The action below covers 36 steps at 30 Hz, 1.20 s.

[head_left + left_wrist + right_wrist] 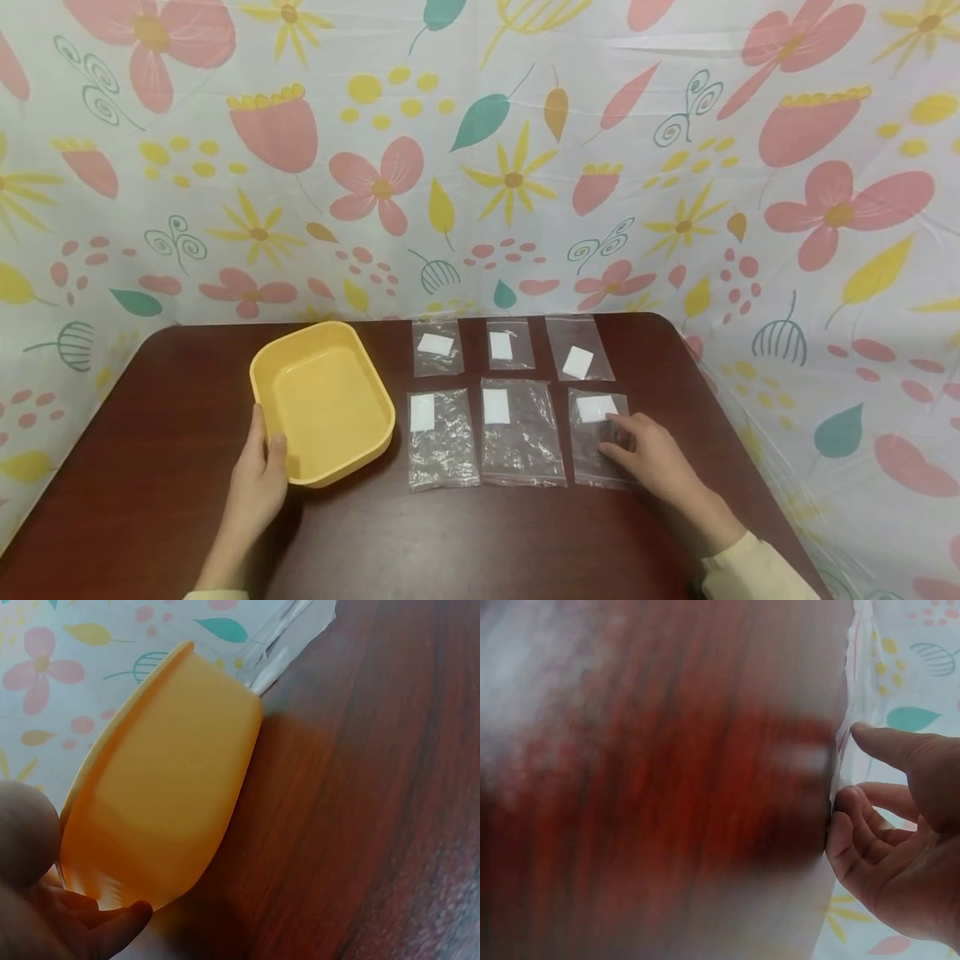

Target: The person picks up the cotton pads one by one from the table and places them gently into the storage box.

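My left hand (258,482) grips the near left corner of a yellow plastic tray (322,408), thumb over the rim and fingers against the outer wall. The left wrist view shows the tray's side (165,765) close up. At the front right of two rows of clear zip bags, my right hand (656,458) touches a small bag (592,454) holding a white card (595,407). In the right wrist view, the thumb and curled fingers of that hand (904,840) stand apart at the bag's edge.
Beside that bag lie two larger clear bags (442,454) with white cards. Three smaller bags (510,329) with cards lie behind them, near the back edge. All rest on a dark red-brown table (420,550). A flower-patterned cloth (450,108) hangs behind and at the sides.
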Each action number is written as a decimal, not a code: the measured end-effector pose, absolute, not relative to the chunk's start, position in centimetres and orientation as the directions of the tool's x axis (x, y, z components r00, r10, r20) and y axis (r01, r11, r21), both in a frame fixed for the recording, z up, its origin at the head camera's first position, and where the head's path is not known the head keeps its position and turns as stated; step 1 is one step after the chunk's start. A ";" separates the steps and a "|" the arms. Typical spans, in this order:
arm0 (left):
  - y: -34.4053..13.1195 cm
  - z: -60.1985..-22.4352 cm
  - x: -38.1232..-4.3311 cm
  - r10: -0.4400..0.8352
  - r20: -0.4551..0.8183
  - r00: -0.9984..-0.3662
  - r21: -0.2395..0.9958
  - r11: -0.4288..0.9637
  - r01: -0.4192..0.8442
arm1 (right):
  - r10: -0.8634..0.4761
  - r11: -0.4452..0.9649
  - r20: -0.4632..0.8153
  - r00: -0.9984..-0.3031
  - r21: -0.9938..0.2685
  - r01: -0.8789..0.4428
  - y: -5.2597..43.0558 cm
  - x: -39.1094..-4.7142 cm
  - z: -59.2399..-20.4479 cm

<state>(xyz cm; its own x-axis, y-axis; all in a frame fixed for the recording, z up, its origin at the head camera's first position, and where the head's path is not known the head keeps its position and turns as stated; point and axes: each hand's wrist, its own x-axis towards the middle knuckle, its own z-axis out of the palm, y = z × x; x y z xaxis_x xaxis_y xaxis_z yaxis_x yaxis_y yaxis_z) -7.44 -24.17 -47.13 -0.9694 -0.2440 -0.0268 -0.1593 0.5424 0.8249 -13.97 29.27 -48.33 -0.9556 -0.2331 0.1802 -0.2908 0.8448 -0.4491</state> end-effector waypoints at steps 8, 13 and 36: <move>-24.2 -47.1 -7.3 -0.239 -0.034 -0.970 0.841 0.517 -0.157 | -0.221 0.852 0.201 -0.954 -0.437 -0.289 29.4 -14.1 -48.7; -24.2 -47.2 -7.3 -0.238 -0.017 -0.971 0.839 0.525 -0.143 | -0.218 0.847 0.223 -0.950 -0.441 -0.298 29.4 -14.2 -48.9; -24.0 -47.3 -7.5 -0.240 0.004 -0.971 0.823 0.552 -0.133 | -0.235 0.833 0.324 -0.916 -0.418 -0.362 29.2 -14.2 -49.2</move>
